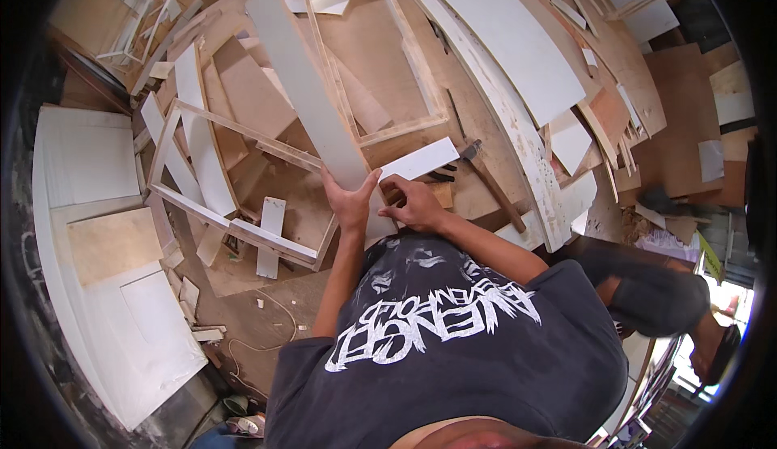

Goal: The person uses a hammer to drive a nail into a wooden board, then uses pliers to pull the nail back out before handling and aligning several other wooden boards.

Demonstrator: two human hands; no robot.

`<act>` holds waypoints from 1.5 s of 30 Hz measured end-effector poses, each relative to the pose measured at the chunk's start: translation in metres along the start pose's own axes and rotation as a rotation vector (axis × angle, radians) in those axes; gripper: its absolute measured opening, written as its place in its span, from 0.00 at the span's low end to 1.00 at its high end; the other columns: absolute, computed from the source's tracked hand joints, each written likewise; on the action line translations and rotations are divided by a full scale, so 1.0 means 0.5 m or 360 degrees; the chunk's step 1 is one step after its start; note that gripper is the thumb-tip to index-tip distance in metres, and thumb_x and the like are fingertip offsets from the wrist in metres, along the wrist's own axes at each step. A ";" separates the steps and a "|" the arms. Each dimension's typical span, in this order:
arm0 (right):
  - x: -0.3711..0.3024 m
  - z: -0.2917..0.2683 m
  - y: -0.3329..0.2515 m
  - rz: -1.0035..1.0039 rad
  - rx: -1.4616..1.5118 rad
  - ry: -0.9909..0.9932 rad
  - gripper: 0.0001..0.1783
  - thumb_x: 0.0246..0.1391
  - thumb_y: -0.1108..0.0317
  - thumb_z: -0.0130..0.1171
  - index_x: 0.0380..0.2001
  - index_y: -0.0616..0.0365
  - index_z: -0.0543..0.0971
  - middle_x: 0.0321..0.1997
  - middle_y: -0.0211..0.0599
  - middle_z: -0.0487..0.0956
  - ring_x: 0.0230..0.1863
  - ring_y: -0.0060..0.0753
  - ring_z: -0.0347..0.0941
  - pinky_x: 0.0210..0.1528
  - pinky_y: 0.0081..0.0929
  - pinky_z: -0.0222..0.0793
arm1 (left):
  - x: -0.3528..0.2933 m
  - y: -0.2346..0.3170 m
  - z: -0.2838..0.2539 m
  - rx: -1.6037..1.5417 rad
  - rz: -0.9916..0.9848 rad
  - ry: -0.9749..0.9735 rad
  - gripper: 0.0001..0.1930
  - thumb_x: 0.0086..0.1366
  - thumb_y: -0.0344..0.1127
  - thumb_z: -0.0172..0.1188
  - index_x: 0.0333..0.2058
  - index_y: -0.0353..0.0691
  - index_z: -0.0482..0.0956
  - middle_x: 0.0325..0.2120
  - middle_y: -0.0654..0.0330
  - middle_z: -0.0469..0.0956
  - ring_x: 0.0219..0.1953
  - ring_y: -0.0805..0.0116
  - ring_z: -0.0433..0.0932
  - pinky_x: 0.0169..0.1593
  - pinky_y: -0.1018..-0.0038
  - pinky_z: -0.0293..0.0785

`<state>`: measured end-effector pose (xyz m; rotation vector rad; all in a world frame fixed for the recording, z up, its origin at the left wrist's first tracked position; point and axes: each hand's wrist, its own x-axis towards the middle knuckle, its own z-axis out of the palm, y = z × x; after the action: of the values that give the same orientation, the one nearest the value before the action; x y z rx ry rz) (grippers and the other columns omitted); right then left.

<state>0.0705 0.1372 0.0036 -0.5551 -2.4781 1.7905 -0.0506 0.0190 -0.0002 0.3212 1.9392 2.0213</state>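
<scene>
A long white board (303,68) runs away from my body across the work table, its near end close to my waist. My left hand (350,202) grips that near end, with the thumb lying over its face. On the board's right edge, my right hand (414,204) has its fingers curled in; anything between them is too hidden to name. A short white strip of board (421,159) lies just beyond the right hand's fingers. To the right of it rests a hammer (494,186) with a wooden handle.
Beyond the long board lies a rectangular wooden frame (441,85). Another open frame (243,135) leans among offcuts on the left. Large white panels (518,52) are stacked at right. White cabinet panels (89,157) stand far left. A person's bent leg (660,299) shows at right.
</scene>
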 end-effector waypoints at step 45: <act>0.007 0.084 -0.067 -0.0044 0.1116 0.0044 0.45 0.60 0.57 0.62 0.74 0.64 0.57 0.66 0.46 0.70 0.61 0.34 0.68 0.65 0.29 0.63 | -0.234 0.068 -0.019 0.0227 0.0447 -0.0202 0.28 0.75 0.34 0.48 0.71 0.35 0.61 0.66 0.48 0.60 0.70 0.53 0.57 0.70 0.65 0.59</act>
<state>0.0488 0.0908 0.0197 -0.4702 -1.6386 2.4067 0.0513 -0.0354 0.0399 0.7769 2.0573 1.9714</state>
